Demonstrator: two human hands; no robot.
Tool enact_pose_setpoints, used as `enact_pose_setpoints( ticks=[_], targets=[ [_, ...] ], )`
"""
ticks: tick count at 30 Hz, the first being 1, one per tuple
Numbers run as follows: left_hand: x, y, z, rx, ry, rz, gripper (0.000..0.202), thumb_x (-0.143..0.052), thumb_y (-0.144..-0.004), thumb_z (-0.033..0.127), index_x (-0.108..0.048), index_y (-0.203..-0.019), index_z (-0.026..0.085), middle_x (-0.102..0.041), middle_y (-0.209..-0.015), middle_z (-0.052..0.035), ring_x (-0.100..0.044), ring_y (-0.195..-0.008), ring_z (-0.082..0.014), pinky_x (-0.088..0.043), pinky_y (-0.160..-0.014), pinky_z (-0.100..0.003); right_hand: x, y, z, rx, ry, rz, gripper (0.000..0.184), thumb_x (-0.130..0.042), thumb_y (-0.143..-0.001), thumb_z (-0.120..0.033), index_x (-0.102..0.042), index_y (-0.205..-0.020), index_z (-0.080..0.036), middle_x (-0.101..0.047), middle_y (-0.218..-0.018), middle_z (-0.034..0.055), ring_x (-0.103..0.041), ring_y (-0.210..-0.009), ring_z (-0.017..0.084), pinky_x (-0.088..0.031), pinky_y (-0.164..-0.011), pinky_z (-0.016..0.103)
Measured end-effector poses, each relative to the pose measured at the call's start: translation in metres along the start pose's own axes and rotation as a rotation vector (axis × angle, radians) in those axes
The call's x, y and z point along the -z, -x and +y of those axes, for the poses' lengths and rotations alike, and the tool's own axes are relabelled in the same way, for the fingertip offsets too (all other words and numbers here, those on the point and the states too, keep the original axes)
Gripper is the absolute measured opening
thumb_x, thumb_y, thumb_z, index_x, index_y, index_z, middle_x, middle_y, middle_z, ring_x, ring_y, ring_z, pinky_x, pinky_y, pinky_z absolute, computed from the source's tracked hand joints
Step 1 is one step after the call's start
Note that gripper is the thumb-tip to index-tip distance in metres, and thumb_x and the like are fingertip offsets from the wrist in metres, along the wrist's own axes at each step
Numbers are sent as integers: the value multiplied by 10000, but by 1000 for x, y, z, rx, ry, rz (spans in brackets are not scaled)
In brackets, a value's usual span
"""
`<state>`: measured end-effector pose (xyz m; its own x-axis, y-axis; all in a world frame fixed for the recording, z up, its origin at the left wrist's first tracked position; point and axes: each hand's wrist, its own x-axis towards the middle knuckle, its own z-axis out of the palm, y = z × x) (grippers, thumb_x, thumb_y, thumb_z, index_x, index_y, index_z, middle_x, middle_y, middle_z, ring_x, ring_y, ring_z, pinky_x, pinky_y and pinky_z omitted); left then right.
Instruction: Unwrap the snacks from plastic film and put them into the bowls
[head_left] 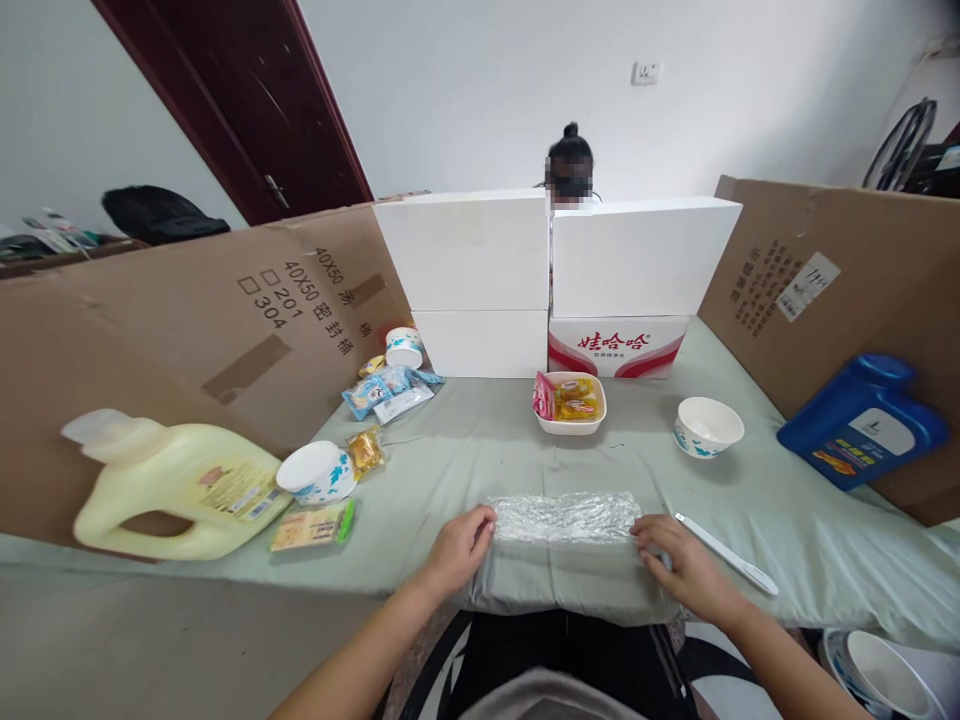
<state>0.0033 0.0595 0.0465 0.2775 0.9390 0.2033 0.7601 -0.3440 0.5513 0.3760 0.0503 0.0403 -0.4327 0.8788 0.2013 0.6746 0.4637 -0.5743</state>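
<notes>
A flat, crinkled strip of clear plastic wrap (564,518) lies lengthwise across the cloth near the front edge. Its left end is pinched by my left hand (459,548), thumb and fingers closed together. At the opposite end, the curled fingers of my right hand (688,565) grip the strip's edge. Just beyond the right hand, a white knife-like plastic utensil (727,555) lies slanted on the cloth. Farther back in the middle sits a white bowl (571,428) with yellow-wrapped snacks (576,398) and a pink packet (544,397) inside.
On the left are a pale yellow jug (180,470), a patterned paper bowl (316,473), and several snack packets (390,390). A paper bowl (708,428) and blue bottle (862,425) stand right. Cardboard (187,340) and white boxes (480,260) wall the table; a person (570,165) is behind.
</notes>
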Motion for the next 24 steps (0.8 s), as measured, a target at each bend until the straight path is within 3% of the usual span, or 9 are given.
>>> enact_pose_setpoints(
  ticks=[4, 6, 10, 13, 17, 21, 24],
  targets=[
    [-8, -17, -4, 137, -170, 45, 185, -404, -903, 200, -581, -954, 215, -681, -838, -1, -651, -769, -163, -484, -727, -266, -21, -24, 10, -308, -15, 74, 298, -363, -917, -400, -604, -907, -224, -689, -824, 22, -650, -756, 174, -508, -668, 280],
    [-15, -25, -7, 163, -272, 47, 190, -410, -911, 181, -586, -977, 210, -689, -869, -10, -658, -806, -165, -478, -744, -265, -31, -36, 13, -391, 55, 113, 319, -342, -916, -400, -602, -932, -215, -681, -744, 16, -646, -677, 178, -493, -629, 284],
    [-30, -32, -14, 194, -368, 49, 206, -399, -936, 186, -600, -982, 197, -692, -934, -44, -659, -829, -183, -474, -743, -280, -48, -47, 9, -415, 172, 167, 349, -342, -906, -347, -581, -1110, -194, -705, -885, 74, -665, -810, 228, -478, -702, 328],
    [-33, -32, -19, 222, -413, 55, 220, -402, -948, 229, -606, -1018, 182, -685, -939, -70, -653, -811, -210, -478, -731, -310, -55, -44, 4, -394, 243, 172, 375, -334, -910, -302, -556, -1186, -179, -669, -1073, 114, -650, -892, 244, -470, -721, 342],
    [-23, -30, -14, 250, -495, 150, 265, -463, -924, 294, -600, -1086, 134, -656, -944, -118, -624, -874, -274, -481, -787, -394, -51, -38, 3, -265, 424, 230, 376, -339, -920, -273, -556, -1200, -148, -626, -1101, 145, -600, -974, 274, -461, -806, 391],
    [-29, -32, 17, 120, -465, 288, 273, -443, -912, 239, -605, -1115, 155, -627, -1090, -138, -560, -1067, -299, -445, -915, -454, -51, -46, -12, -100, 494, 325, 339, -409, -920, -328, -607, -1149, -177, -573, -1230, 156, -482, -1182, 324, -362, -987, 487],
    [-57, -35, 44, -26, -383, 155, 388, -389, -927, 221, -524, -1287, 168, -531, -1342, -116, -415, -1298, -295, -341, -1058, -480, -63, -59, -31, 49, 468, 171, 401, -366, -945, -313, -550, -1284, -205, -515, -1370, 104, -370, -1327, 280, -259, -1093, 478]
  ],
)
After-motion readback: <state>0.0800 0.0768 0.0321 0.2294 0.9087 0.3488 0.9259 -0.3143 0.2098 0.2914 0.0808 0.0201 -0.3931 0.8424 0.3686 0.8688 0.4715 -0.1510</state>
